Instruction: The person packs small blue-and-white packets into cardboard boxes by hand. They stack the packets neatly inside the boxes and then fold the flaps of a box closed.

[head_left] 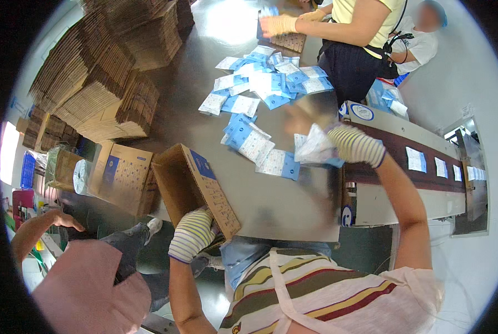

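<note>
My left hand (192, 236), in a striped knit glove, grips the near end of an open cardboard box (214, 189) tilted at the table's front edge. The box's printed side faces right, and the part of its inside that shows is bare. My right hand (355, 146), in a matching glove, is over the table's right side by the conveyor end. Its fingers are smeared by motion. A white-and-blue packet (316, 147) stands tilted right beside them; whether they hold it is unclear. Several similar packets (249, 140) lie left of that hand.
A heap of packets (268, 78) covers the table's (187, 111) middle. The conveyor (390, 167) at right carries spaced packets. Stacks of flat cartons (87, 72) stand at left, with another box (124, 172) nearer. Co-workers stand across the table and at lower left.
</note>
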Tool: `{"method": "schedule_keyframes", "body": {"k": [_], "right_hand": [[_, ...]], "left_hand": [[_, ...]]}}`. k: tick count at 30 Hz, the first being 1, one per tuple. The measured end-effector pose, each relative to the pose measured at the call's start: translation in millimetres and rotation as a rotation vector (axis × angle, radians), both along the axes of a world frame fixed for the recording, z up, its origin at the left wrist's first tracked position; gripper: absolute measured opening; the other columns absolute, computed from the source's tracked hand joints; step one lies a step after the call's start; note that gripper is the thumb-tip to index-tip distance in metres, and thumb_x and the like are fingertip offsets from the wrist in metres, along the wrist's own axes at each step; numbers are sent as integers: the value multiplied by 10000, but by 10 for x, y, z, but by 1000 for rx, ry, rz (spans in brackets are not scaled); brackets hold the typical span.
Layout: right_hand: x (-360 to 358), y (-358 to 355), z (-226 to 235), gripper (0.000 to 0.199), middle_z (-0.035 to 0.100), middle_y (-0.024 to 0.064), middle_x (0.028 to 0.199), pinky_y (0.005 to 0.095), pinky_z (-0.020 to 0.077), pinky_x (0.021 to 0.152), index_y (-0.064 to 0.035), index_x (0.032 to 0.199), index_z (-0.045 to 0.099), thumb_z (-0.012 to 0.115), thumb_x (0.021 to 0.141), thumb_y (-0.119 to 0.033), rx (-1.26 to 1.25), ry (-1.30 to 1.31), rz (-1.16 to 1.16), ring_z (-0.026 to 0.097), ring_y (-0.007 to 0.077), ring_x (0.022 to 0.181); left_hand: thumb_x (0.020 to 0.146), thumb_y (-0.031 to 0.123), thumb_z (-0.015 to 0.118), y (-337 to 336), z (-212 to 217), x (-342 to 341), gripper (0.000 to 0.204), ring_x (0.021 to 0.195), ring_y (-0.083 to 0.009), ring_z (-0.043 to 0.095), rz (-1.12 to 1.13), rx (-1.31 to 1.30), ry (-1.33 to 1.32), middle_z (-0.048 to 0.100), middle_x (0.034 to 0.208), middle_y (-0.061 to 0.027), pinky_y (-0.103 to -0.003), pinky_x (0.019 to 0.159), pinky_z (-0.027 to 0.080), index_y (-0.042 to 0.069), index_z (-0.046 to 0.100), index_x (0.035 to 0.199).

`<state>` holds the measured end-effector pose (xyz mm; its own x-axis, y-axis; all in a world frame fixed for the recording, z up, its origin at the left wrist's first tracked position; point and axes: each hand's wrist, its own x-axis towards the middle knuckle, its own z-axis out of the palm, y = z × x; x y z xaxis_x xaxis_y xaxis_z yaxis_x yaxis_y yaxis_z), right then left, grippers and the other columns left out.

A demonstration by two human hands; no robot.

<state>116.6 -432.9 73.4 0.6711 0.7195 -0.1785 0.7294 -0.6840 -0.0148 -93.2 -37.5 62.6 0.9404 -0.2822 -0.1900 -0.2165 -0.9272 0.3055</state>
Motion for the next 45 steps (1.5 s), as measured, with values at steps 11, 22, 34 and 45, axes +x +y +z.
{"method": "schedule_keyframes", "body": {"k": [11,22,34,45], "right_hand": [[593,156,-32,511,640,210,917,413,472,783,18,1025,605,652,770,-423,-406,437,-42,611,357,883],[-514,764,-313,768,609,229,1065,434,414,937,32,1182,505,721,603,-424,-340,-13,-59,589,321,1022],[-656,2305,340,437,601,208,1075,377,458,863,11,1130,559,635,779,-238,841,69,547,576,320,997],[-940,2982,-18,556,600,195,1139,505,185,1091,31,1222,491,620,792,-298,145,13,303,554,282,1112]], "left_hand": [[735,181,598,-6,-6,7,291,855,-378,591,69,-16,74,621,895,-235,-428,772,479,-28,621,936],[735,196,588,18,-40,-7,270,856,-391,586,48,-50,45,616,880,-240,-444,772,472,-14,621,901],[779,284,565,-276,8,100,339,731,-369,622,58,121,94,630,783,-232,-433,695,503,-46,633,807],[778,203,544,-215,-166,69,214,638,-310,626,-115,112,-96,643,734,-169,-404,600,508,14,641,806]]}}
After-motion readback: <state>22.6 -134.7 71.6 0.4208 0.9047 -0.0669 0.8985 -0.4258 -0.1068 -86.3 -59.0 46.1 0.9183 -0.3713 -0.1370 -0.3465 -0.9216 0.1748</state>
